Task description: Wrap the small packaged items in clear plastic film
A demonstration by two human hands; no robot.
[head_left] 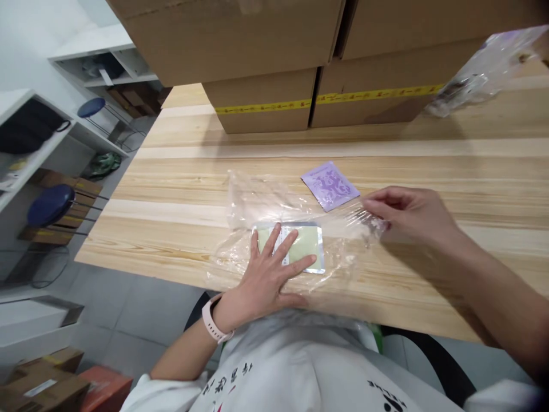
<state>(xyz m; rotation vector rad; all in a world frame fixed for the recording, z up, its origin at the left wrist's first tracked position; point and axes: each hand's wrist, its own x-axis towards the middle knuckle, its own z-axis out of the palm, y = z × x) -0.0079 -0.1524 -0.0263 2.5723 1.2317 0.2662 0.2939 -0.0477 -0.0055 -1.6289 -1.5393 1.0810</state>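
Note:
My left hand (270, 272) lies flat with spread fingers on a pale green foil packet (306, 249). The packet rests in or under a clear plastic bag (253, 200) spread on the table; which of the two I cannot tell. A gathered side of the bag is pinched in my right hand (407, 214), which pulls it into taut folds toward the right. Beyond the packet, near my right fingertips, a purple sachet (329, 184) with a darker printed pattern lies on the wood.
Stacked cardboard boxes (266, 117) with yellow tape stand at the back of the wooden table (171, 194). At the right rear lies a clear plastic bundle (476, 74). Left of the table are blue stools (51, 205), white shelves (98, 43) and floor cartons (49, 386).

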